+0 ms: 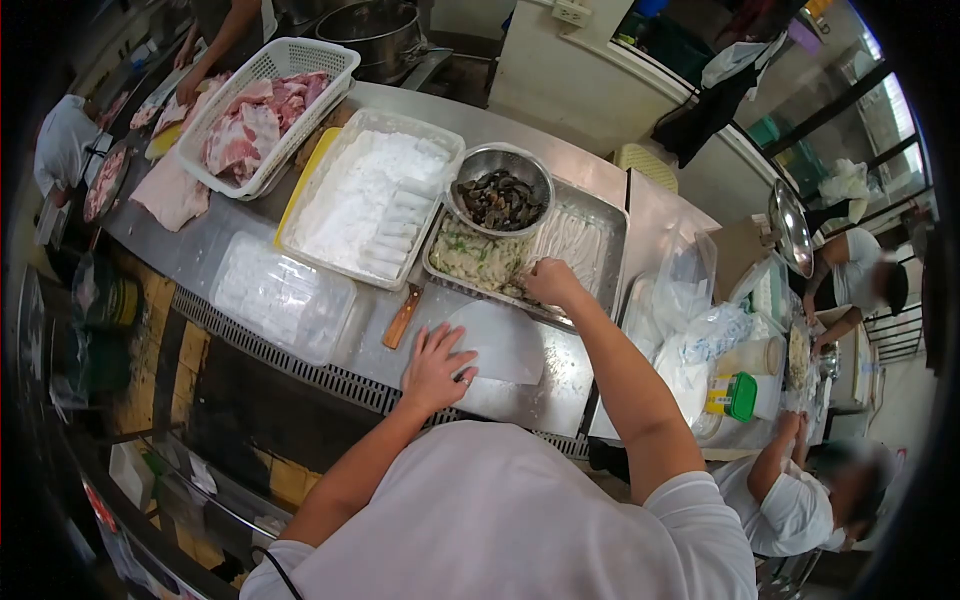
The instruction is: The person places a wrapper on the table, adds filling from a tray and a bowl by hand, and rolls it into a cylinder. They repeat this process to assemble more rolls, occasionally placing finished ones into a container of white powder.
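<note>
My left hand (437, 368) lies with fingers spread at the left edge of a thin, translucent white sheet (505, 345) on the steel counter. My right hand (555, 283) reaches into a metal tray (618, 240), fingers curled together at its near side; its fingertips are hidden. The tray holds a pale mixture with green bits (475, 257) on the left and white strips (572, 243) on the right. A steel bowl of dark, sliced pieces (503, 200) rests over the tray's far side. Left of the sheet lies a knife with a wooden handle (398, 322).
A white tub (300, 250) holds white powder and several white rolls (396, 222). A clear plastic container (283, 297) sits near the front edge. Further left stands a basket of raw meat (345, 62). Plastic bags (690, 290) and a green-lidded tub (740, 396) lie right. Co-workers are on both sides.
</note>
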Action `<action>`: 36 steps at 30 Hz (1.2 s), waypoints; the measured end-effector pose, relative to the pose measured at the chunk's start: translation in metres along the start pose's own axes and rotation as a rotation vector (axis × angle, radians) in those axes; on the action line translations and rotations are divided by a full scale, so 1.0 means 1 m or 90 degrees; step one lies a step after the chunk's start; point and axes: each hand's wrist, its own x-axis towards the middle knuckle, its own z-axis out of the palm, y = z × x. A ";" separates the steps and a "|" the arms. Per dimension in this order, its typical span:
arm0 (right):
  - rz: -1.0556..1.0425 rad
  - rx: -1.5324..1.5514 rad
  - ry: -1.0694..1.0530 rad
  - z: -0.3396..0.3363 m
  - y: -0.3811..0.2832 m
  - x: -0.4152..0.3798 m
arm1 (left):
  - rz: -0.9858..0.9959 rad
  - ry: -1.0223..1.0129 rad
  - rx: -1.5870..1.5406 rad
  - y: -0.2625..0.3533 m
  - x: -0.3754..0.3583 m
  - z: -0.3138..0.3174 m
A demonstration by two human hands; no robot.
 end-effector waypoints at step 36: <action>-0.078 0.360 -0.141 -0.030 -0.011 -0.032 | -0.001 0.024 -0.017 0.000 -0.006 -0.001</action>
